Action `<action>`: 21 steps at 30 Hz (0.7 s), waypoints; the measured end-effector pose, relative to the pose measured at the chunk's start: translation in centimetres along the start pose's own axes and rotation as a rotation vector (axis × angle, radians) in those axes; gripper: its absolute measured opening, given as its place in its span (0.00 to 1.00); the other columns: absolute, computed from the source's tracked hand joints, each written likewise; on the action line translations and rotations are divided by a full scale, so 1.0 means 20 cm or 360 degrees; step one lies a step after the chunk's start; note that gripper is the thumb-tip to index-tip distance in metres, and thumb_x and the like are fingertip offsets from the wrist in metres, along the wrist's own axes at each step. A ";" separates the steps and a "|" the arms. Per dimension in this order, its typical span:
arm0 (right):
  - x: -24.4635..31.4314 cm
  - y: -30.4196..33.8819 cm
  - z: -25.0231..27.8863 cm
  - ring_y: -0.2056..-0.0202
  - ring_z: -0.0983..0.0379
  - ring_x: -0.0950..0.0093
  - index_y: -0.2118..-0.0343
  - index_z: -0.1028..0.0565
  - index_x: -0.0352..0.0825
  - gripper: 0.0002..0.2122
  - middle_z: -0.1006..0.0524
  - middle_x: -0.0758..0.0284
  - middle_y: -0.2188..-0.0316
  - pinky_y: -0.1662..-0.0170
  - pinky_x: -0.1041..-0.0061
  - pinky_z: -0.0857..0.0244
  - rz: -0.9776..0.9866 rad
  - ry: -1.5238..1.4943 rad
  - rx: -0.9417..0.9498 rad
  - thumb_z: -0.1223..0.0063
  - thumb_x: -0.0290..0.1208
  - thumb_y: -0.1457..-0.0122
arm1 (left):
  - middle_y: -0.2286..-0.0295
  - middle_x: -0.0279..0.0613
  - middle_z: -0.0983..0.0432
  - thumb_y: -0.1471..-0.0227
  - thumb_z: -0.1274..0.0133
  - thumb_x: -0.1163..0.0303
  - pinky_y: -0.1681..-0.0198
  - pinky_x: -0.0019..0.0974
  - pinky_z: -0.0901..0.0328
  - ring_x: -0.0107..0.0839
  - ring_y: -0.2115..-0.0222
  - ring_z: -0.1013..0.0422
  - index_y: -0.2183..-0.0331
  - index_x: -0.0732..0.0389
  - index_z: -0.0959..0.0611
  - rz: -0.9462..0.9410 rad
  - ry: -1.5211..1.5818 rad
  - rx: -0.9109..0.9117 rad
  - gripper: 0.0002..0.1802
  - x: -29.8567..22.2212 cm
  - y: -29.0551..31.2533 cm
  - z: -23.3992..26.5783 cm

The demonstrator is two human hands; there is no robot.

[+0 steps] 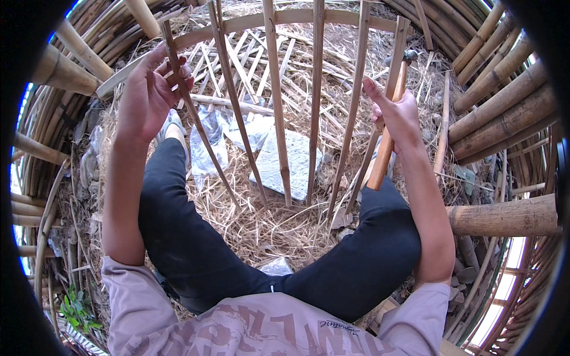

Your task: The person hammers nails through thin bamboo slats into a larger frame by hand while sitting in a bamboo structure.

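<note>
In front of me stands a bamboo frame of several upright slats joined near the top by a curved crosspiece. My left hand is closed around the upper part of the leftmost slat, just below the crosspiece. Whether its fingertips pinch anything small, I cannot make out. On the other side, my right hand grips a hammer by its wooden handle, thumb raised and dark head upward. The rightmost slat passes close beside that hand. Behind the slats' lower ends lies a pale, rough block.
Dry shavings and straw cover the ground between my legs. Clear plastic bags lie left of the block. Loose split strips are scattered beyond the frame. Stacked bamboo poles crowd the right, with more poles at left.
</note>
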State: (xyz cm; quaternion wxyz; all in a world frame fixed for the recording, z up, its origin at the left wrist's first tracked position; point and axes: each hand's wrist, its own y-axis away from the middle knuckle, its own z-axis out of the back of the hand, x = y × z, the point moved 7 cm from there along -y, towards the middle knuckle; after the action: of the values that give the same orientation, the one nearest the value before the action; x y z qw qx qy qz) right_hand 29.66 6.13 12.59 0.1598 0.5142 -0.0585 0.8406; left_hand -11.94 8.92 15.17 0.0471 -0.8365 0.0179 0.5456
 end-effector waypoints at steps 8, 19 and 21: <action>-0.03 -0.02 0.01 0.77 0.28 0.82 0.53 0.36 0.20 0.48 0.28 0.67 0.76 0.74 0.84 0.31 0.0047 -0.0032 0.0042 0.29 0.65 0.60 | 0.64 0.44 0.27 0.32 0.62 0.63 0.55 0.43 0.27 0.34 0.62 0.26 0.54 0.64 0.25 -0.0007 0.0072 0.0108 0.17 -0.02 0.01 0.00; -0.02 -0.01 0.03 0.75 0.27 0.80 0.58 0.33 0.23 0.45 0.28 0.64 0.74 0.72 0.82 0.30 0.0100 -0.0094 0.0036 0.29 0.66 0.60 | 0.62 0.45 0.27 0.32 0.63 0.62 0.54 0.41 0.27 0.36 0.61 0.25 0.52 0.64 0.26 0.0001 0.0060 0.0184 0.18 0.00 0.00 0.01; -0.03 -0.01 0.03 0.75 0.27 0.79 0.60 0.33 0.24 0.44 0.28 0.65 0.75 0.71 0.83 0.30 0.0053 -0.0029 0.0035 0.30 0.66 0.60 | 0.61 0.45 0.27 0.32 0.63 0.62 0.54 0.41 0.27 0.36 0.61 0.25 0.52 0.64 0.26 -0.0005 0.0056 0.0178 0.18 -0.01 0.00 0.02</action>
State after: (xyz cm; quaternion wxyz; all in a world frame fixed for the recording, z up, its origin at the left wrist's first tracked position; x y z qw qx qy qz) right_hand 30.48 6.08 12.35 0.1397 0.5224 -0.0593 0.8391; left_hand -12.34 8.91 15.26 0.0944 -0.8421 0.0479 0.5288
